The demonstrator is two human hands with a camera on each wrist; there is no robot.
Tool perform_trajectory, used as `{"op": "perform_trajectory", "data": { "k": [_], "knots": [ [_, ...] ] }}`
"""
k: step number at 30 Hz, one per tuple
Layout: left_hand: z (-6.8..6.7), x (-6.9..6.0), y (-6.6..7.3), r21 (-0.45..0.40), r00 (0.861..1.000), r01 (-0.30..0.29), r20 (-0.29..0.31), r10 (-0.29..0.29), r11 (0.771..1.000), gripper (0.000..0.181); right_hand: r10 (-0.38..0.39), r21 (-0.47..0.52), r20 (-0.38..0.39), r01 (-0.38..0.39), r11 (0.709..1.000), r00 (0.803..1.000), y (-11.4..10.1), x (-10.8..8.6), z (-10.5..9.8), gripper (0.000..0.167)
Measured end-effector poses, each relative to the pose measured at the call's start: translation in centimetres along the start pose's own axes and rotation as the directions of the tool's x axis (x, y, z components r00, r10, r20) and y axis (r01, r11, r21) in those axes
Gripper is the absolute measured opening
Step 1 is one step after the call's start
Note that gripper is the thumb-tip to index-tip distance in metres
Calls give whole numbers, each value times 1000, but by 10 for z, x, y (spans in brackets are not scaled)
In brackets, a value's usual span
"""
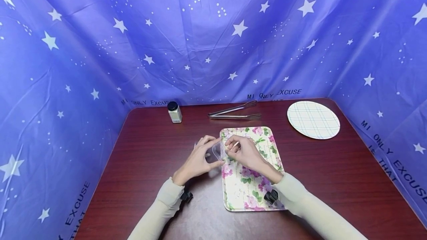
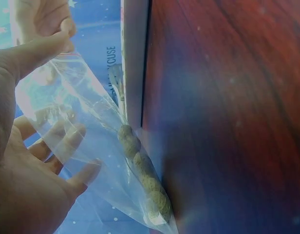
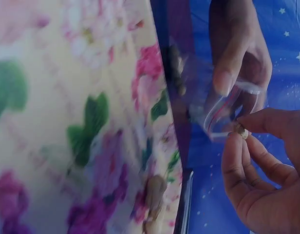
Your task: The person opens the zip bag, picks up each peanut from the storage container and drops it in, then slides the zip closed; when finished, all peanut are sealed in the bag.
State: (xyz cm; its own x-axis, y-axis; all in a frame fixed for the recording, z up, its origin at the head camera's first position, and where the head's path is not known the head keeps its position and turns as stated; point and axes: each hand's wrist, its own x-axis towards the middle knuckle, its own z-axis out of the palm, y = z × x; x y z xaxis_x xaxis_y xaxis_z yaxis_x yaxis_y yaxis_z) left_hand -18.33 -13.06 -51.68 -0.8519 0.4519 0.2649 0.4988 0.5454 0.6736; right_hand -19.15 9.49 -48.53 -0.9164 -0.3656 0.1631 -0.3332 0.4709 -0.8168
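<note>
My left hand (image 1: 197,160) holds a clear zip bag (image 1: 217,152) by its mouth, thumb on one side and fingers spread at the other. Several peanuts (image 2: 152,187) lie along the bottom of the bag in the left wrist view. At the bag's mouth, the fingertips of my right hand (image 1: 248,155) pinch a peanut (image 3: 241,130). Beneath the right hand is a flowered tray (image 1: 235,192), just right of the bag. More peanuts (image 3: 155,192) rest near the tray's edge in the right wrist view.
Behind the tray lie metal tongs (image 1: 233,116). A black-capped jar (image 1: 175,113) stands at the back left, and an oval checked plate (image 1: 313,119) sits at the back right. Starry blue cloth (image 1: 200,47) hangs around the dark red table (image 1: 143,151).
</note>
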Motion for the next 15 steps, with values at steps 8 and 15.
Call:
{"op": "perform_trajectory", "data": {
  "k": [8, 15],
  "knots": [
    [0, 0, 0, -5, 1000, -17, -12, 17, 1000, 84, -43, 41, 59, 41, 998, 997, -13, 1, 13, 16],
    [-1, -1, 0, 23, 999, -43, -20, 43, 999, 84, -61, 35, 78, 58, 998, 995, -17, -2, 17, 15]
  ]
}}
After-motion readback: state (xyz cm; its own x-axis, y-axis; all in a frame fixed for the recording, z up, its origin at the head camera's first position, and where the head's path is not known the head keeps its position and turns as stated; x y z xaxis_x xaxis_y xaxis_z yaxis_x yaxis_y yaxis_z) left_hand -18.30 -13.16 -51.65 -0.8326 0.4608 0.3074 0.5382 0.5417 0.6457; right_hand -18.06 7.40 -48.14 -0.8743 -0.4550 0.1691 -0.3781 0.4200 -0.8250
